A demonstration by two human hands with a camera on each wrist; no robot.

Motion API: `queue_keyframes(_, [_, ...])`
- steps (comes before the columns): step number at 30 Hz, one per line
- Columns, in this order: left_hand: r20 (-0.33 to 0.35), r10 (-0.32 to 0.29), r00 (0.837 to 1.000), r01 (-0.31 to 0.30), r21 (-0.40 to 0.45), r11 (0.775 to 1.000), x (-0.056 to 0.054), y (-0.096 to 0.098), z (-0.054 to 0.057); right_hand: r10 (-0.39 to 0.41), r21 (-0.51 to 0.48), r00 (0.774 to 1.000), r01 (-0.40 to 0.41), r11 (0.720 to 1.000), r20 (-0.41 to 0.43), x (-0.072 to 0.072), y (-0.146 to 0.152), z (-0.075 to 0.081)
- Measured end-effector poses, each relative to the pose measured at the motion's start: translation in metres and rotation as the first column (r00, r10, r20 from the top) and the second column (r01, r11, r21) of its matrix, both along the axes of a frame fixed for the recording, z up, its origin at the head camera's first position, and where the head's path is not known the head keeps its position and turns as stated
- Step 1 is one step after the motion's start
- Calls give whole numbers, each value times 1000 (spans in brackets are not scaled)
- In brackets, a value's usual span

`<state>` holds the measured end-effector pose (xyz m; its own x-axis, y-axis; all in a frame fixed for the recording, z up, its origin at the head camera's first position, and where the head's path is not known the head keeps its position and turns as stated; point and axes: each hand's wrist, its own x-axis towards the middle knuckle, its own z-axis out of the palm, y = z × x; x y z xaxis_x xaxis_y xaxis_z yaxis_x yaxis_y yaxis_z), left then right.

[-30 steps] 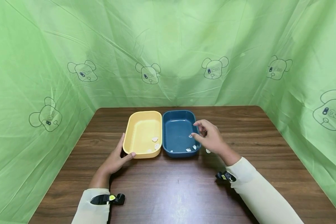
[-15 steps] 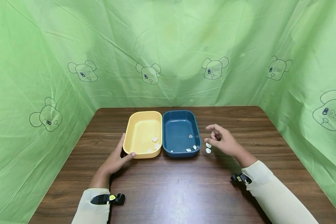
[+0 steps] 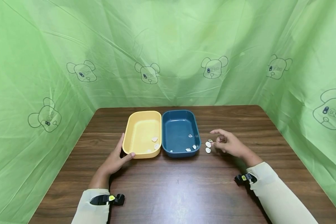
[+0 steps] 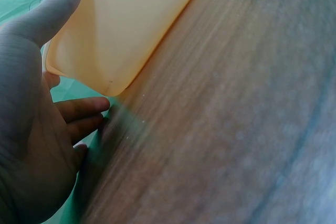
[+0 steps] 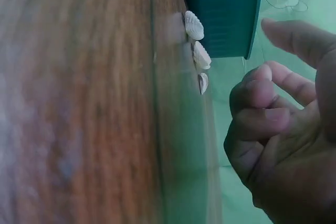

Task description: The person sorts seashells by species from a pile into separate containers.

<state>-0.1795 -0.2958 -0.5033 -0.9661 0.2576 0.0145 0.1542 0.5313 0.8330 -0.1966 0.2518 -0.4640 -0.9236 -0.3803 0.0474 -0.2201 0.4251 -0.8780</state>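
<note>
My left hand (image 3: 114, 159) rests at the front left corner of a yellow basin (image 3: 128, 133), thumb on the front wall and forefinger along the side. In the left wrist view the other fingers lie apart from the basin (image 4: 131, 30). Several white seashells (image 3: 155, 139) lie in it. My right hand (image 3: 229, 143) hovers at the right, forefinger and thumb apart, other fingers curled, nothing visible between them. Just left of its fingertips, three ridged white seashells (image 3: 208, 144) lie in a row on the table; the right wrist view shows these shells (image 5: 201, 55) beyond the fingers.
A dark blue basin (image 3: 179, 124) stands side by side with the yellow one and contains several small shells (image 3: 188, 149). The wooden table (image 3: 162, 189) is bordered at the back and sides by a green cloth (image 3: 173, 37) printed with bear heads.
My right hand has moved from over the blue basin's right rim to the right, above the table, uncovering the shells there. My left hand and both basins have kept their places.
</note>
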Motion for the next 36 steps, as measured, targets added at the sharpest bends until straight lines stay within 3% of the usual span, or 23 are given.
queue_keyframes(10, [-13, -5, 1000, 5, -3, 1000, 0, 1, -2, -68, 53, 990, 75, 996, -122, 0, 8, -13])
queue_keyframes(15, [-13, -2, 1000, 2, 2, 1000, 0, 1, -2, -80, 20, 989, 83, 996, -125, -2, 8, -24])
queue_keyframes(18, [-12, -3, 1000, 3, 4, 1000, 0, 1, -2, -81, 73, 985, 93, 993, -152, -4, 8, -29])
queue_keyframes(24, [-11, -3, 1000, 3, 9, 1000, 0, 2, 0, -50, 182, 971, 94, 979, -234, -2, 4, -29])
queue_keyframes(36, [-13, -2, 1000, 2, 6, 1000, 0, 1, 0, -35, 246, 971, 95, 965, -238, 1, -3, -27])
